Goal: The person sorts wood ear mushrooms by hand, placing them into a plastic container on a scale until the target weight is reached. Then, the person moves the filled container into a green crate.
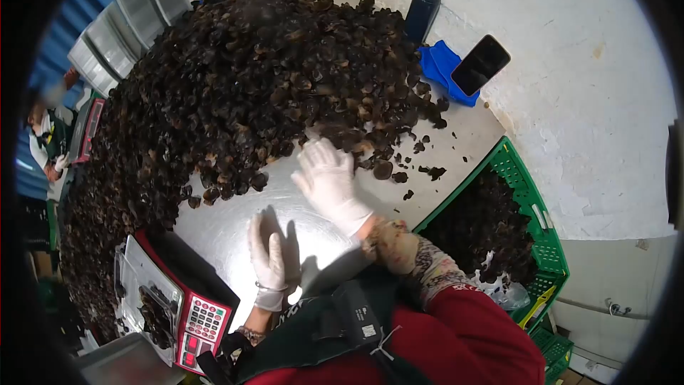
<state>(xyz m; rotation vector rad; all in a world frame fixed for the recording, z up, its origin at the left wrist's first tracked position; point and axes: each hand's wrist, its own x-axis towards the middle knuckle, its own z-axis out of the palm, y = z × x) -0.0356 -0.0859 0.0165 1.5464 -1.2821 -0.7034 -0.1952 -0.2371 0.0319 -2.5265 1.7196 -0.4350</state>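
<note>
A large heap of dark dried mushrooms (242,78) covers most of a steel table (235,228). My right hand (326,175), in a white glove, lies flat with fingers spread at the near edge of the heap, touching the closest pieces. My left hand (267,253), also in a white glove, rests flat on the bare metal nearer to me, holding nothing. A few loose mushroom pieces (388,169) lie scattered just right of my right hand.
A red scale (182,299) with a keypad and a tray of dark pieces stands at the table's near left. A green crate (534,221) holding more mushrooms sits at the right. A phone (480,64), blue cloth (438,64) and dark bottle (422,11) lie by the wall. Another person (46,135) works far left.
</note>
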